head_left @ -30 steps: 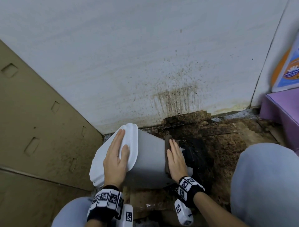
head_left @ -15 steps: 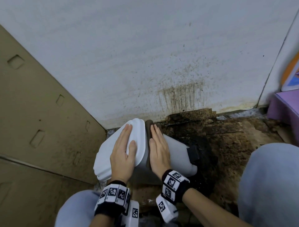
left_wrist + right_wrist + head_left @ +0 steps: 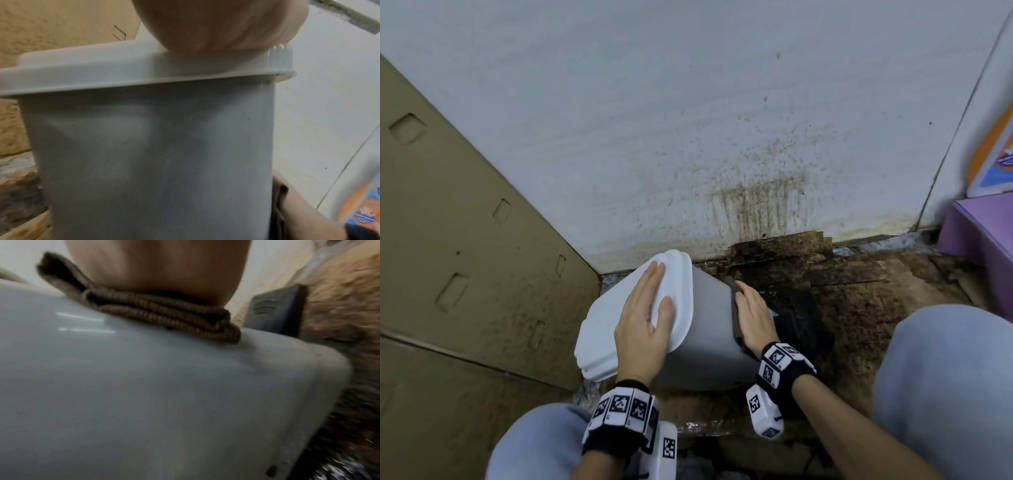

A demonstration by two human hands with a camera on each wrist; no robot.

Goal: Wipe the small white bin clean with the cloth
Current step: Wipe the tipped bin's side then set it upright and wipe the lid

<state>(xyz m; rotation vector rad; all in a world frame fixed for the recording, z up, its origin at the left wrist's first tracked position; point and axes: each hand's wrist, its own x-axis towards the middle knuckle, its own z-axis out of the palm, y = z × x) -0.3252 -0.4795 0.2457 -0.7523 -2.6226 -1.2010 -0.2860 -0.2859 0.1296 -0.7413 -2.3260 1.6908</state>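
The small white bin (image 3: 710, 329) lies tipped to the left on the dirty floor, its lid (image 3: 616, 329) facing left. My left hand (image 3: 645, 315) rests flat on the lid with straight fingers; in the left wrist view the palm (image 3: 222, 24) presses the lid (image 3: 102, 69) above the bin's wall (image 3: 154, 162). My right hand (image 3: 751, 315) lies flat on the bin's side and presses a folded brown cloth (image 3: 734, 291) against it. The right wrist view shows the ribbed cloth (image 3: 164, 314) squeezed between the palm (image 3: 160, 264) and the bin (image 3: 164, 394). A black pedal (image 3: 275, 311) sticks out near the bin's base.
A stained white wall (image 3: 722, 137) stands behind the bin. Brown cardboard (image 3: 465, 257) leans on the left. The floor (image 3: 859, 301) at right is dark with grime. A purple box (image 3: 983, 240) and an orange package (image 3: 993, 161) sit at far right. My knees (image 3: 945, 394) flank the bin.
My right hand with the cloth slid from near the bin's base up to the lid, then back toward the middle of the side. The left hand stayed on the lid.
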